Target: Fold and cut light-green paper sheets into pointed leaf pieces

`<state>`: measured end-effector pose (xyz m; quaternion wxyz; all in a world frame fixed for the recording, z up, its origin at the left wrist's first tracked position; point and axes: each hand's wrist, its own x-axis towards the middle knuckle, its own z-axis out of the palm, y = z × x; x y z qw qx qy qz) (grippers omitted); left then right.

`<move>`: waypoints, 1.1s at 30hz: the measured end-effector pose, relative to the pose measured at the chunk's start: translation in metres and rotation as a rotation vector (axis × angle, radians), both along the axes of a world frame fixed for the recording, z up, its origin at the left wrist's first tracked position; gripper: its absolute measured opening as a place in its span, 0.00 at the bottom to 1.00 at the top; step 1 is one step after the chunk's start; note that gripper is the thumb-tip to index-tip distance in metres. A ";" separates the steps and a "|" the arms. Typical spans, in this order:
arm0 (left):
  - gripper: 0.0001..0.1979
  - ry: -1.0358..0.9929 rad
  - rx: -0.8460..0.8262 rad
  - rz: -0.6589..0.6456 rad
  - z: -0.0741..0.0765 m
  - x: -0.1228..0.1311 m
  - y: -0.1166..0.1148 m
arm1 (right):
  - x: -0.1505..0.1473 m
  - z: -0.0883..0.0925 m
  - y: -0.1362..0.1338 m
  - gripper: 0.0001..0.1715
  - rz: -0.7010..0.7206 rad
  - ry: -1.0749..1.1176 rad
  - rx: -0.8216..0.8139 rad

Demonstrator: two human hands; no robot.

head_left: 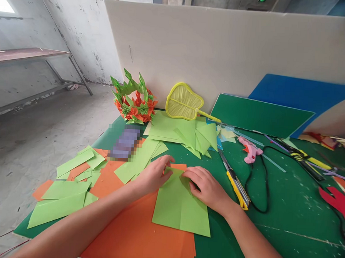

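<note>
A light-green sheet of paper [180, 206] with a crease down its middle lies on top of a large orange sheet [138, 227]. My right hand [205, 186] has the green sheet's upper right corner between thumb and fingers, and the paper curls up a little there. At the upper left edge of the same sheet rests my left hand [154, 174], its fingers curved and a gap showing between thumb and forefinger. Part of the sheet's top edge is hidden by the hands.
Green paper pieces [61, 208] lie to the left near a blurred phone-like rectangle [124, 143]. Behind stand a folded-paper ring [135, 100] and a yellow fan [184, 100]. A yellow utility knife [236, 186], pink glue gun [249, 149] and black cord [269, 188] lie right.
</note>
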<state>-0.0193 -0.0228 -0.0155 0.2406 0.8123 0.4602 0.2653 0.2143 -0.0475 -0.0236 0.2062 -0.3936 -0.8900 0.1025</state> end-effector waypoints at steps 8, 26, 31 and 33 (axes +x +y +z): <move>0.12 -0.107 -0.183 0.061 0.004 -0.004 0.012 | -0.001 0.000 0.000 0.30 0.019 -0.098 -0.011; 0.07 0.223 0.135 -0.373 0.019 -0.010 0.013 | 0.000 -0.005 -0.001 0.27 -0.024 -0.077 0.004; 0.08 0.228 0.165 -0.413 0.018 -0.013 0.015 | 0.000 -0.004 -0.001 0.32 -0.013 -0.085 -0.006; 0.09 0.219 0.171 -0.417 0.018 -0.014 0.016 | 0.000 -0.004 0.000 0.33 -0.001 -0.094 -0.021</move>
